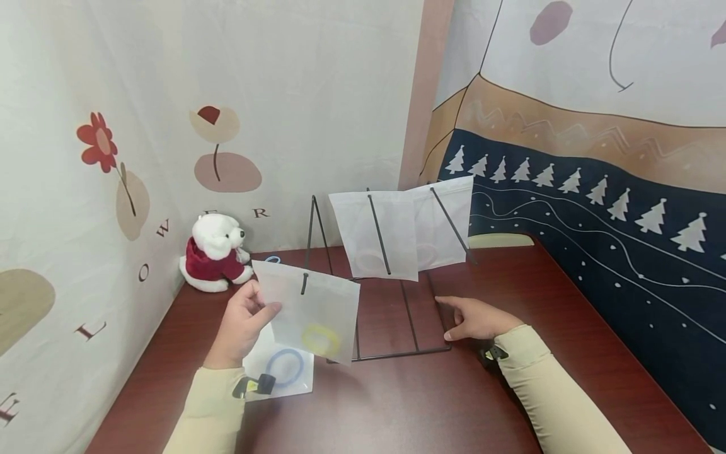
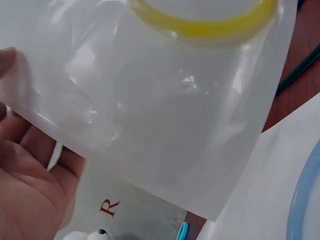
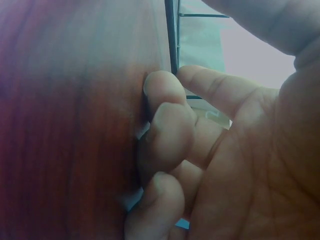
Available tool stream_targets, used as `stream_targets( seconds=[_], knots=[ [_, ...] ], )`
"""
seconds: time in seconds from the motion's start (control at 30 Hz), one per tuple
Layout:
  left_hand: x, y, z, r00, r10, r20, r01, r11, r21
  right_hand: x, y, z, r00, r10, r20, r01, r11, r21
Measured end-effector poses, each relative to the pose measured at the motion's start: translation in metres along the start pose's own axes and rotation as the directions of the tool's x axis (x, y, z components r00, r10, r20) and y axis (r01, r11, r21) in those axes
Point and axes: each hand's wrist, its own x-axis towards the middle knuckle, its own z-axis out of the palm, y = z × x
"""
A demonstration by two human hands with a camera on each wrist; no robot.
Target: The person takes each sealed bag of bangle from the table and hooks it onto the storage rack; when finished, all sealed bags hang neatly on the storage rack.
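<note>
A: Left hand (image 1: 241,328)?
B: Pinches the yellow-ring pouch (image 1: 311,312) at the wire rack's (image 1: 397,302) front-left peg, hole onto tip.
A: Right hand (image 1: 476,318)?
B: Grasps nothing; loosely curled fingers steady the rack's base.

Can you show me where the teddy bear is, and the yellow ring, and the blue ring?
teddy bear (image 1: 215,252): head view, on its red jacket.
yellow ring (image 1: 320,340): head view, on its band inside the held bag.
blue ring (image 1: 285,367): head view, on its band in the bag lying flat.

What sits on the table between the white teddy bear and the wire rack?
In the head view, a small blue ring lies on the table between the teddy bear and the wire rack.
</note>
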Motion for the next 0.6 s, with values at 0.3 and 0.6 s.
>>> stream_targets(
  seconds=[0.3,0.6],
  knots=[
    [-0.0013,0.0026,0.0015,0.988,0.031,-0.149,-0.038,0.998,-0.045,0.0001,0.0003,0.0004,1.0,0.003,-0.001,-0.003,1.0,-0.001],
    [-0.0009,-0.0032,-0.0042,0.982,0.145,0.122,-0.156,0.984,0.086,0.0004,0.0007,0.0005,1.0,0.008,-0.001,-0.008,1.0,-0.014]
  ],
)
